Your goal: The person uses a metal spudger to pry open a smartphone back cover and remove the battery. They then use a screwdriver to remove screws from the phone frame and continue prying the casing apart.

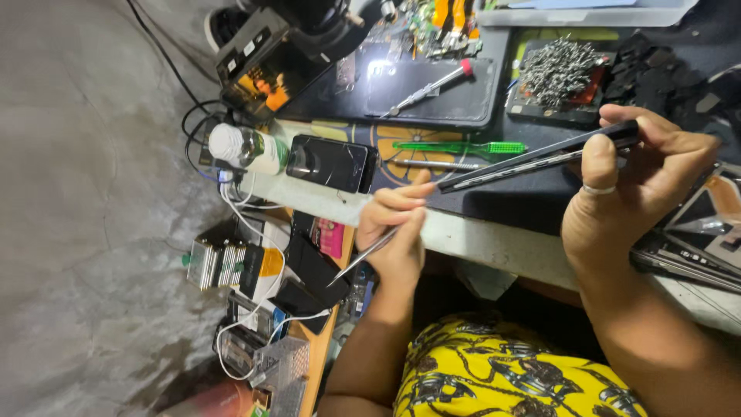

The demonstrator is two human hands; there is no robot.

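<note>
Bare dark mat (532, 202) under the raised phone (540, 157); green screwdriver (459, 147), bottle (247, 149) crowding leftward.

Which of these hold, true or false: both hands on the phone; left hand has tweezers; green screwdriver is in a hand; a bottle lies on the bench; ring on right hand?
1. Both hands hold the thin dark phone: true, left hand at one end, right hand at the other.
2. Left hand holds metal tweezers: true.
3. Green screwdriver is in a hand: false, it lies on the mat.
4. A white-capped bottle lies on its side: true.
5. Right hand is bare: false, it wears a ring.
</note>
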